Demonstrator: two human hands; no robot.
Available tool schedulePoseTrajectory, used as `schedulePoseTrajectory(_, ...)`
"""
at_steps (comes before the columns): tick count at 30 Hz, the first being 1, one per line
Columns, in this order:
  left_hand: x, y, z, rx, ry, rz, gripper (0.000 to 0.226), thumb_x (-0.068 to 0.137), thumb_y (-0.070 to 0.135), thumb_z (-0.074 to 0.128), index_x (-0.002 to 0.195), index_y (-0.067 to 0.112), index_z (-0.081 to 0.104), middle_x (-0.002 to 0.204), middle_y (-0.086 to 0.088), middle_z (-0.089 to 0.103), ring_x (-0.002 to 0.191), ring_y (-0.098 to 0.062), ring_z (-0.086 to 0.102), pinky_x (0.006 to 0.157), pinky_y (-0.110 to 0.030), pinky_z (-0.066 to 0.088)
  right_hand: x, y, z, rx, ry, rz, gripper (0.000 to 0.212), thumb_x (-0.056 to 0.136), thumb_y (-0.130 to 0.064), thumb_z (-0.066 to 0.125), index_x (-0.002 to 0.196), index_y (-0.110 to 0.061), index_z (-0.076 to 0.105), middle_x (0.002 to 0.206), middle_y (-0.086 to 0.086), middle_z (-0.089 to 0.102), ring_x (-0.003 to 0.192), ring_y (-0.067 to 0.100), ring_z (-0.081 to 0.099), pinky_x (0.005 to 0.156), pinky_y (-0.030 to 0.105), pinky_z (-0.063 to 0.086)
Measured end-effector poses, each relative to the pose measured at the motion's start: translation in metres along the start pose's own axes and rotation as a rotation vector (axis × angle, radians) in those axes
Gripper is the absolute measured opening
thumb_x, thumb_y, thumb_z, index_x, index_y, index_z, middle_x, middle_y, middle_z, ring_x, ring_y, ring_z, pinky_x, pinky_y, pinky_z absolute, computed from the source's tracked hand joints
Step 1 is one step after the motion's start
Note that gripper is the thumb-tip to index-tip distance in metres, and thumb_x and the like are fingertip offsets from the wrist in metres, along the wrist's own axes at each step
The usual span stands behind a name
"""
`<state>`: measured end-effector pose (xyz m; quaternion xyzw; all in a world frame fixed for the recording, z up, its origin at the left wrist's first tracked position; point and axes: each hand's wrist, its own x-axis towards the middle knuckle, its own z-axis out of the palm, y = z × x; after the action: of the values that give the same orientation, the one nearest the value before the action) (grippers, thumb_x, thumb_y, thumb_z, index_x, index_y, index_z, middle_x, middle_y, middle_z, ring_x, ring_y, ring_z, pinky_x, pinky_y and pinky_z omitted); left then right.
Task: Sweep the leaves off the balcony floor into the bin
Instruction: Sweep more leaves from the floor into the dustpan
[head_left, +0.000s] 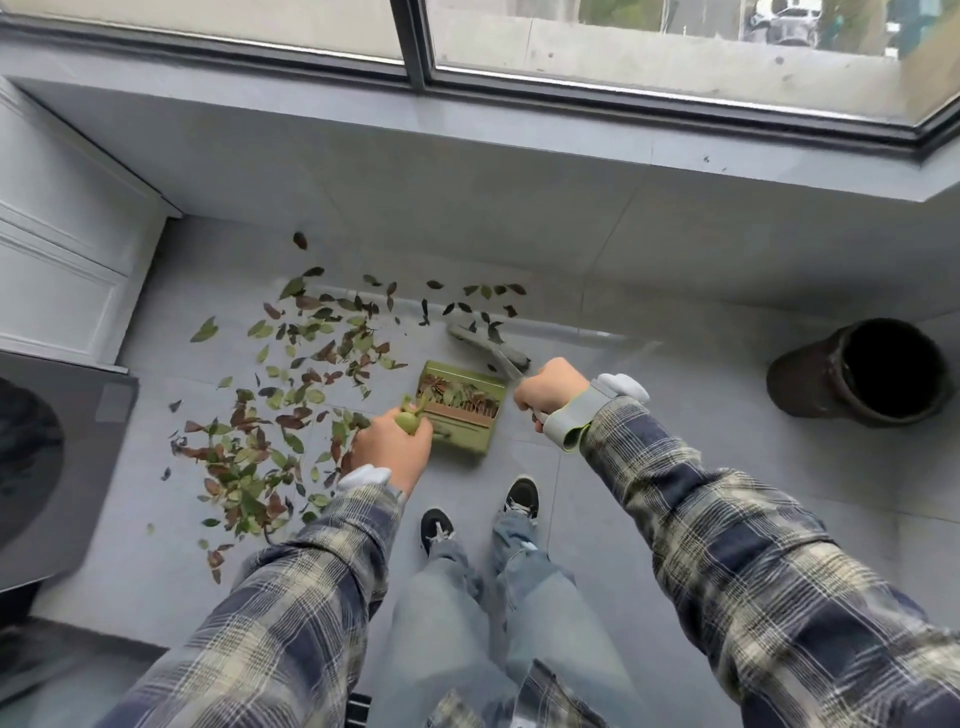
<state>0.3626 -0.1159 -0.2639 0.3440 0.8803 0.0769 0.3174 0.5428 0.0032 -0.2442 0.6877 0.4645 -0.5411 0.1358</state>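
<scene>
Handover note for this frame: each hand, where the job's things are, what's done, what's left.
Left hand: grips the handle of the green dustpan, which is down at the floor ahead of the feet.
Right hand: grips the broom; its head is blurred, just beyond the dustpan's mouth.
Bin: upright on the right by the wall; its inside is too dark to read.
Done: a small batch of leaves is in the dustpan.
Left: the big scatter of leaves on the left, the strip along the wall foot, then tipping the dustpan into the bin.
</scene>
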Motion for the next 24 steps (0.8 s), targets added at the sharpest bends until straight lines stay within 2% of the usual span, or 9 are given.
schedulePoseTrajectory(4, 0.009, 0.009, 0.002, -0.007, -0.001, -0.042, 0.024, 0.089, 0.036, 0.060, 0.080, 0.015, 0.065, 0.070, -0.006, 0.058, 0.068, -0.029, 0.054, 0.062, -0.027, 0.040, 0.004, -0.003, -0.007, -0.063, -0.018, 0.039, 0.010, 0.077, -0.009, 0.060, 0.083, -0.003, 0.057, 0.078, 0.014, 0.062, 0.077, 0.031, 0.060, 0.080, 0.039, 0.056)
schedulePoseTrajectory(7, 0.010, 0.013, 0.004, -0.018, 0.016, -0.039, 0.024, 0.088, 0.033, 0.060, 0.078, 0.012, 0.065, 0.067, -0.006, 0.057, 0.064, -0.027, 0.053, 0.061, -0.027, 0.040, 0.001, -0.003, -0.015, -0.064, -0.036, 0.056, 0.007, 0.082, -0.007, 0.061, 0.079, -0.004, 0.055, 0.073, 0.010, 0.057, 0.073, 0.027, 0.057, 0.068, 0.031, 0.048)
schedulePoseTrajectory(10, 0.019, 0.017, 0.005, -0.012, 0.016, -0.021, 0.025, 0.087, 0.035, 0.061, 0.075, 0.013, 0.064, 0.068, -0.007, 0.060, 0.066, -0.028, 0.056, 0.060, -0.028, 0.042, 0.003, -0.001, -0.016, 0.023, -0.076, 0.077, 0.018, 0.086, -0.007, 0.063, 0.073, -0.010, 0.050, 0.071, 0.008, 0.055, 0.059, 0.020, 0.055, 0.045, 0.022, 0.048)
schedulePoseTrajectory(11, 0.021, 0.017, 0.004, -0.016, 0.014, -0.020, 0.025, 0.087, 0.034, 0.061, 0.075, 0.012, 0.063, 0.068, -0.007, 0.060, 0.067, -0.028, 0.055, 0.060, -0.028, 0.041, 0.003, -0.003, -0.014, 0.028, -0.092, 0.084, 0.015, 0.086, -0.007, 0.062, 0.075, -0.010, 0.052, 0.070, 0.008, 0.057, 0.057, 0.019, 0.057, 0.045, 0.021, 0.050)
schedulePoseTrajectory(12, 0.021, 0.016, 0.004, -0.012, 0.014, -0.015, 0.025, 0.087, 0.034, 0.061, 0.075, 0.012, 0.063, 0.068, -0.006, 0.059, 0.067, -0.028, 0.054, 0.061, -0.028, 0.040, 0.003, -0.003, -0.010, 0.015, -0.103, 0.100, 0.008, 0.086, -0.007, 0.062, 0.083, -0.007, 0.055, 0.069, 0.009, 0.061, 0.058, 0.021, 0.061, 0.054, 0.023, 0.056)
schedulePoseTrajectory(14, 0.019, 0.015, 0.003, -0.001, 0.014, -0.014, 0.024, 0.088, 0.033, 0.061, 0.076, 0.012, 0.063, 0.068, -0.006, 0.057, 0.068, -0.028, 0.051, 0.063, -0.028, 0.039, 0.004, -0.005, -0.002, -0.024, -0.128, 0.133, 0.019, 0.083, -0.007, 0.059, 0.100, 0.000, 0.057, 0.063, 0.012, 0.067, 0.060, 0.028, 0.065, 0.071, 0.035, 0.058)
schedulePoseTrajectory(18, 0.019, 0.013, 0.003, 0.010, 0.015, -0.013, 0.025, 0.088, 0.035, 0.060, 0.076, 0.013, 0.062, 0.068, -0.005, 0.056, 0.068, -0.028, 0.050, 0.063, -0.029, 0.038, 0.005, -0.023, -0.004, -0.014, -0.040, 0.061, 0.012, 0.078, -0.003, 0.059, 0.090, 0.000, 0.056, 0.071, 0.012, 0.060, 0.059, 0.026, 0.057, 0.060, 0.032, 0.048)
schedulePoseTrajectory(20, 0.020, 0.012, 0.002, 0.006, 0.006, -0.009, 0.026, 0.088, 0.036, 0.060, 0.076, 0.013, 0.062, 0.067, -0.005, 0.057, 0.067, -0.028, 0.052, 0.061, -0.029, 0.039, 0.008, -0.038, -0.015, -0.049, 0.024, -0.010, 0.011, 0.074, -0.003, 0.061, 0.084, -0.001, 0.057, 0.076, 0.011, 0.057, 0.068, 0.026, 0.053, 0.064, 0.035, 0.047)
schedulePoseTrajectory(24, 0.018, 0.012, 0.003, -0.022, -0.009, -0.001, 0.024, 0.088, 0.035, 0.060, 0.076, 0.014, 0.062, 0.063, -0.002, 0.056, 0.063, -0.025, 0.054, 0.057, -0.026, 0.039, 0.013, -0.053, -0.030, -0.064, 0.064, -0.061, 0.023, 0.068, -0.008, 0.062, 0.090, -0.001, 0.063, 0.075, 0.010, 0.059, 0.069, 0.026, 0.056, 0.067, 0.035, 0.050)
